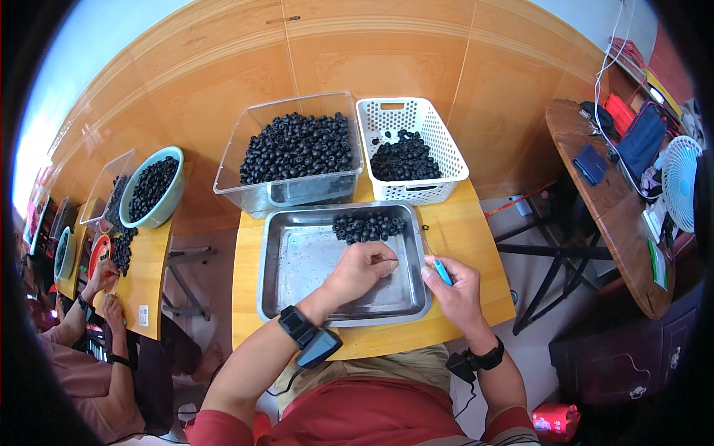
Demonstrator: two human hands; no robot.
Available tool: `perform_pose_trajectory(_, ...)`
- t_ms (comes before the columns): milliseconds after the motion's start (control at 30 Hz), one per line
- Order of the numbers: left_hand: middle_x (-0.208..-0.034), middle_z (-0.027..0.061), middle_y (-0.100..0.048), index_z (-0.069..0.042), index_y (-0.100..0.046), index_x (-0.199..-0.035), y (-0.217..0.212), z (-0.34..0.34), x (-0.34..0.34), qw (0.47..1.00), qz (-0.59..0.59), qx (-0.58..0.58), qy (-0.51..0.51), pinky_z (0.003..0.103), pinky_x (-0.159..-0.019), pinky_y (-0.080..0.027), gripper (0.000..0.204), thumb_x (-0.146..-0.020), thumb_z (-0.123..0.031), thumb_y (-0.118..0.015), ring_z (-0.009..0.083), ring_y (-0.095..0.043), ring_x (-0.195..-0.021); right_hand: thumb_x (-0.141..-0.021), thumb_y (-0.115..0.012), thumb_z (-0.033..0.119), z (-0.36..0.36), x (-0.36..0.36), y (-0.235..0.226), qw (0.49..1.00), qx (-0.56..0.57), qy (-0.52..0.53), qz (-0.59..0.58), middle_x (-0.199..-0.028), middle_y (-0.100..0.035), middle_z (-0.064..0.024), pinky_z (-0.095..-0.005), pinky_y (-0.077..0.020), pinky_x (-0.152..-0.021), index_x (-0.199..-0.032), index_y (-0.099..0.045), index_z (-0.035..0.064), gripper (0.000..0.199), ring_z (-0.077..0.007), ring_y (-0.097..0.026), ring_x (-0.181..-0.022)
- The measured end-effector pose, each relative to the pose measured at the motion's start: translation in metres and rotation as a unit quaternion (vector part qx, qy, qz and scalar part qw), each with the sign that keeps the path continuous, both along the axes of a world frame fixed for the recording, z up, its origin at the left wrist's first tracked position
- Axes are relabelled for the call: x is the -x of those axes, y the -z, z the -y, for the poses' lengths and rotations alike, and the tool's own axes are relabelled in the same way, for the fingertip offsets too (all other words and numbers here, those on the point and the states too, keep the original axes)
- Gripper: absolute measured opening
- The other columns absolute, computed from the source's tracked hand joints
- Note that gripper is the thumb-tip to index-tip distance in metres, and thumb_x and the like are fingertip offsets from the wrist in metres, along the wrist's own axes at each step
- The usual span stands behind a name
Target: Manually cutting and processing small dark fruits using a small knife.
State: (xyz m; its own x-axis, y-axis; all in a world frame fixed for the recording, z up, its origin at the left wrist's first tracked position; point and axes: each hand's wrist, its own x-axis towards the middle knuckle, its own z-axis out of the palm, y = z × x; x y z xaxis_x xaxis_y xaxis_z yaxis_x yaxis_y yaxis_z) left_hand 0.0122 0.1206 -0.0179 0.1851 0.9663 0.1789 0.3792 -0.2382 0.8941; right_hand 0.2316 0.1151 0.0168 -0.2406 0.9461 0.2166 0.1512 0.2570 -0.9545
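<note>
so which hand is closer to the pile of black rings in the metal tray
Left. The left hand is inside the metal tray, just below the pile of black rings. The right hand holds a blue tool at the tray's right rim, further off.

A light wooden bench [476,245] stood against a wall of glossy orange-tan panels [245,82], which gave way to pale painted wall [89,44] higher up. To the right of the bench stood a dark round-edged table [595,178] on black crossed legs, cluttered, with a small white fan [680,175] at its far side. Left of the bench, a second wooden bench [152,275] stood above pale floor tiles [201,290].
</note>
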Motion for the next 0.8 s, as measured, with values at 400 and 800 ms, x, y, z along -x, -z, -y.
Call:
perform_pose_trajectory(400, -0.105, 0.0141, -0.069, 0.0, -0.067, -0.093, -0.019, 0.043, 0.012, 0.848, 0.46, 0.26, -0.031, 0.031, -0.085, -0.061, 0.003, -0.09, 0.001, -0.067, 0.0186, -0.07, -0.092, -0.088, -0.073, 0.01, 0.011, 0.011, 0.005, 0.998, 0.043, -0.035, -0.011, -0.09, -0.069, -0.0024, -0.0216, -0.0487, -0.071, -0.107, -0.069, -0.0062, 0.025, -0.0053, -0.058, -0.079)
perform_pose_trajectory(800, -0.104, 0.0117, -0.07, 0.001, -0.063, -0.11, -0.028, 0.066, 0.014, 0.792, 0.547, 0.269, -0.036, 0.031, -0.087, -0.06, 0.019, -0.092, -0.002, -0.066, 0.0204, -0.07, -0.094, -0.089, -0.071, 0.013, 0.024, 0.024, 0.004, 0.999, -0.01, -0.05, 0.017, -0.08, -0.065, -0.0009, -0.0226, -0.0454, -0.063, -0.107, -0.069, -0.005, 0.026, -0.0051, -0.054, -0.071)
